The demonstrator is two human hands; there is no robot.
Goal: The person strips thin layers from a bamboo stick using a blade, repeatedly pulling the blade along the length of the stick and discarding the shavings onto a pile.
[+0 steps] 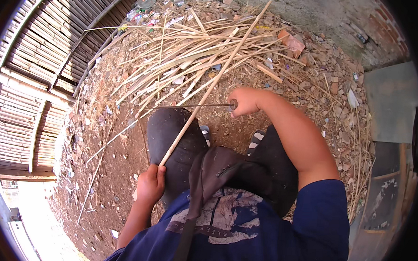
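Observation:
My left hand (150, 184) is closed around the near end of a long bamboo strip (221, 72), beside my left knee. From there the strip slants away to the far right, over my knee and above the heap. My right hand (245, 102) is closed on the dark handle of a long-bladed knife (214, 105). Its narrow blade, seen nearly edge-on, points left and meets the strip just beyond my left knee. Whether the blade bites into the bamboo or only rests against it, I cannot tell.
A heap of split bamboo strips (179, 59) lies on the rubble-strewn ground ahead. A broken brick piece (293, 43) sits at its right end. A slatted bamboo wall (40, 39) stands on the left, a grey panel (391, 101) on the right.

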